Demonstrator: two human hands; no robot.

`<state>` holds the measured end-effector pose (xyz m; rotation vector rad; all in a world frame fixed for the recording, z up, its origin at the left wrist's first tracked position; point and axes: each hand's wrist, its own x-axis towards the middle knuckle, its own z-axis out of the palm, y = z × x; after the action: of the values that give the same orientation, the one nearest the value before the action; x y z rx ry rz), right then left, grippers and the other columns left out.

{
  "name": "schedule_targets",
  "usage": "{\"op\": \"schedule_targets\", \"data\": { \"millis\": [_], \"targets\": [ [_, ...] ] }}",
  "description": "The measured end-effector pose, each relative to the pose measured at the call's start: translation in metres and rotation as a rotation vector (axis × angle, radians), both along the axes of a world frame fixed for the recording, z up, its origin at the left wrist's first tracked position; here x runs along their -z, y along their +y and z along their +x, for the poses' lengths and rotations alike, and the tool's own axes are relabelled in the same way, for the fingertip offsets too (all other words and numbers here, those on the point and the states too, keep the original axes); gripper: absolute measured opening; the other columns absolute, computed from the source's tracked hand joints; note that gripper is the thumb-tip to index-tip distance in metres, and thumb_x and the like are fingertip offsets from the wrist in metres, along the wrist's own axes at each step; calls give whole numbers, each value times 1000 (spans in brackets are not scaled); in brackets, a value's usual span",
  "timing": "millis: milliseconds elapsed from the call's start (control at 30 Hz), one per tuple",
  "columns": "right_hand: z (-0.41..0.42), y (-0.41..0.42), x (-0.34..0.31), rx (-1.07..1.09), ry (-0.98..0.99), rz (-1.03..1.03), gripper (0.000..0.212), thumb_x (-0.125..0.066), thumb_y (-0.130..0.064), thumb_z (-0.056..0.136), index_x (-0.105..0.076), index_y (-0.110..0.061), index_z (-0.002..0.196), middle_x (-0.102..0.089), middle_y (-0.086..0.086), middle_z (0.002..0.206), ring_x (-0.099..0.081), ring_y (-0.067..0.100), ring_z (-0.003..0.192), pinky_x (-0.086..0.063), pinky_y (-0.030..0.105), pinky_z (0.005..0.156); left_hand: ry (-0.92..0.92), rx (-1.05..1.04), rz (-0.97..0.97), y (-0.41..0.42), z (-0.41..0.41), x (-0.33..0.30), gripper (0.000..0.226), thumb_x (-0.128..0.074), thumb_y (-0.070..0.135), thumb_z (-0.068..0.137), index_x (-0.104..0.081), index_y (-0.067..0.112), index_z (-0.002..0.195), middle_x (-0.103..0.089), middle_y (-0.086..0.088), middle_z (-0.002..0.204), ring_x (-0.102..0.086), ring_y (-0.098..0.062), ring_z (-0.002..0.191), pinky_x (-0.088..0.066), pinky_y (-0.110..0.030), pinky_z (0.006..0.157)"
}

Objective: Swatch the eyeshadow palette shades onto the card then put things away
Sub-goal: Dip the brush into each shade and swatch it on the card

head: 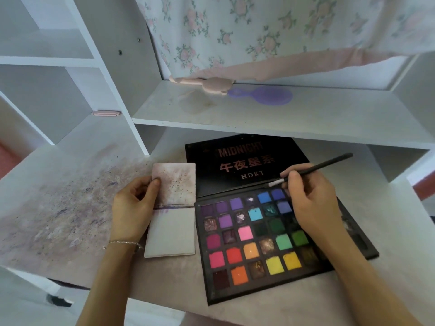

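Note:
An open black eyeshadow palette (pixel 259 241) lies on the desk with several coloured pans; its lid (pixel 244 161) lies flat behind it. To its left sits a folded white card (pixel 173 234), its upper half stained with purple specks. My left hand (pixel 134 208) pinches the card's upper left edge between thumb and fingers. My right hand (pixel 310 203) hovers over the palette's upper right pans and grips a thin black brush (pixel 315 169), whose pale tip points left above the blue shades.
A white shelf (pixel 282 118) overhangs the desk just behind the palette, carrying a purple hand mirror (pixel 270 95) and a pink item (pixel 207 84). Floral fabric hangs above. White cubbies stand at left. The desk surface (pixel 70 203) left of the card is stained purple.

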<state>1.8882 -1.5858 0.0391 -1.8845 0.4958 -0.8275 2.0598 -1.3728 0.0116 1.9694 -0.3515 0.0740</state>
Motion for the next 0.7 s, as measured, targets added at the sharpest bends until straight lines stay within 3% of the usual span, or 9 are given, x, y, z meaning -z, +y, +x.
{"op": "schedule_targets", "data": {
  "millis": [67, 300, 533, 700],
  "targets": [
    [0, -1, 3, -26, 37, -35, 28, -47, -7, 89, -51, -31, 75, -59, -14, 65, -58, -7, 67, -43, 4, 54, -8, 5, 5, 0, 0, 0, 8, -58, 17, 89, -65, 14, 86, -63, 8, 75, -57, -6, 69, -42, -3, 58],
    [0, -4, 10, -57, 101, -91, 25, -49, -12, 88, -52, -32, 74, -60, -12, 67, -59, -7, 72, -43, 4, 53, -15, -10, -10, -1, -2, 0, 8, -58, 16, 88, -64, 17, 82, -62, 11, 73, -56, 14, 59, -40, -1, 55],
    [2, -5, 14, -66, 157, -105, 21, -47, -19, 87, -50, -33, 73, -60, -12, 70, -57, -8, 74, -43, 5, 57, -25, 0, -11, -1, -2, 1, 9, -58, 15, 88, -64, 17, 82, -63, 12, 74, -57, 12, 61, -41, -1, 55],
    [1, -5, 13, -51, 130, -120, 22, -47, -17, 87, -50, -33, 73, -59, -12, 68, -57, -10, 70, -41, 4, 53, -32, -7, 3, 1, -1, 2, 7, -58, 17, 88, -64, 17, 83, -63, 7, 73, -57, -2, 67, -41, -2, 57]
  ]
}}
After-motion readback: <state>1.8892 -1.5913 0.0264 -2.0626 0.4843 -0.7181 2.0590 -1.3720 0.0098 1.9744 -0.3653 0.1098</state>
